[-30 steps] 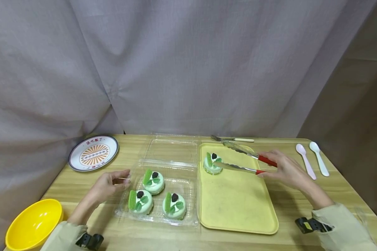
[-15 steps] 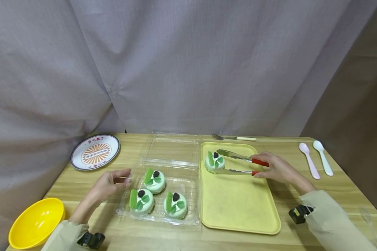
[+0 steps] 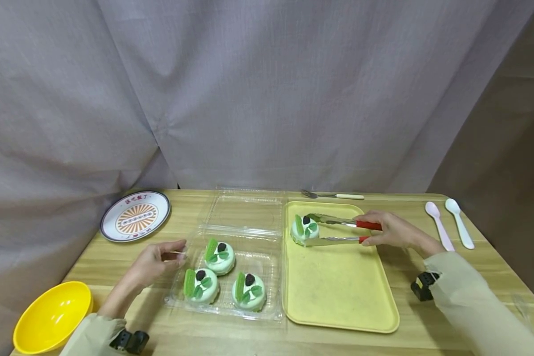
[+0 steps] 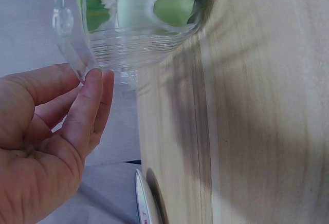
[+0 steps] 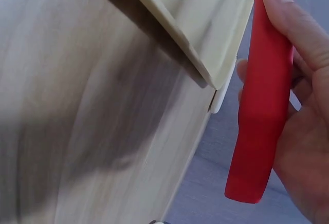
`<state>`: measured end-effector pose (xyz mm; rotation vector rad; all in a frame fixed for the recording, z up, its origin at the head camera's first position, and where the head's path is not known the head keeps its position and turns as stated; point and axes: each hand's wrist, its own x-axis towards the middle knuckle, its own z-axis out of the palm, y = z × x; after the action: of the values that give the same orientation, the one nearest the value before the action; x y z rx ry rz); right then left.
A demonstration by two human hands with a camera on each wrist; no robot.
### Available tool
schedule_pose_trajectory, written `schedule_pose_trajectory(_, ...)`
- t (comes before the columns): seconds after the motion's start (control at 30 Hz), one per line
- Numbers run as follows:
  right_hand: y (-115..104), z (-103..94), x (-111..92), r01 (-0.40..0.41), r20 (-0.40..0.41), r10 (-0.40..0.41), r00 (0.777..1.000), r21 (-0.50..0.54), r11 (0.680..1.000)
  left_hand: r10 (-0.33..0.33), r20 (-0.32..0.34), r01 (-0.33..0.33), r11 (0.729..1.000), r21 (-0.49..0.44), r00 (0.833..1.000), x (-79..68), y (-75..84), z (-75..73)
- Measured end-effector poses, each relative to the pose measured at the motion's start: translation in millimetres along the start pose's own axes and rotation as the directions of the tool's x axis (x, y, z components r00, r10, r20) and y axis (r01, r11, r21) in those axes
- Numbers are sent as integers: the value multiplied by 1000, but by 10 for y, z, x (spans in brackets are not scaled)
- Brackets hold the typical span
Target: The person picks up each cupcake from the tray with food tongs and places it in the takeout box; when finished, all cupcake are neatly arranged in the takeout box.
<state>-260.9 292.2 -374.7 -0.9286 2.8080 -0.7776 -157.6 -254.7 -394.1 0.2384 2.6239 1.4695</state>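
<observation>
My right hand (image 3: 393,230) grips a pair of tongs (image 3: 338,221) by their red handles (image 5: 262,95). The metal tips stand on either side of a pale green cake (image 3: 304,230), which sits at the far left of the yellow tray (image 3: 338,291). At the left, my left hand (image 3: 153,262) pinches the rim of a clear plastic container (image 4: 139,49) between thumb and fingers. Inside that container are three more cakes, a back one (image 3: 220,259), a front left one (image 3: 201,287) and a front right one (image 3: 249,292), each topped with a dark berry and green leaves.
The container's lid (image 3: 244,212) lies open toward the curtain (image 3: 267,99). A patterned plate (image 3: 135,216) and a yellow bowl (image 3: 53,316) stand on the left. Behind the tray lies a fork (image 3: 333,196). A pink spoon (image 3: 439,225) and a pale green spoon (image 3: 460,223) lie on the right.
The tongs have swung down and level, and their tips have come closer together around the cake on the tray. My left hand has stayed at the container's edge.
</observation>
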Motion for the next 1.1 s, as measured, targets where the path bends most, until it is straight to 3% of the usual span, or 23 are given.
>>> schedule_pose_trajectory(0.2, 38, 5, 72, 31, 26, -33, 999, 64, 997, 12, -3, -12, 1000, 3, 1000, 2, -1, 4)
schedule_pose_trajectory(0.43, 20, 43, 73, 34, 8, -34, 999, 54, 998, 16, 0, -16, 1000, 3, 1000, 3, 2, -2)
schedule_pose_trajectory(0.63, -86, 144, -47, 75, -110, -83, 990, -75, 994, 11, 6, -11, 1000, 1, 1000, 3, 1, -7)
schedule_pose_trajectory(0.83, -272, 244, -235, -5, -209, -42, 977, -217, 976, 11, 5, -11, 1000, -1, 1000, 0, -11, 6)
schedule_pose_trajectory(1.1, -672, 302, -394, -27, -324, -30, 946, -170, 985, 14, -2, -14, 1000, -4, 1000, 3, -1, -2)
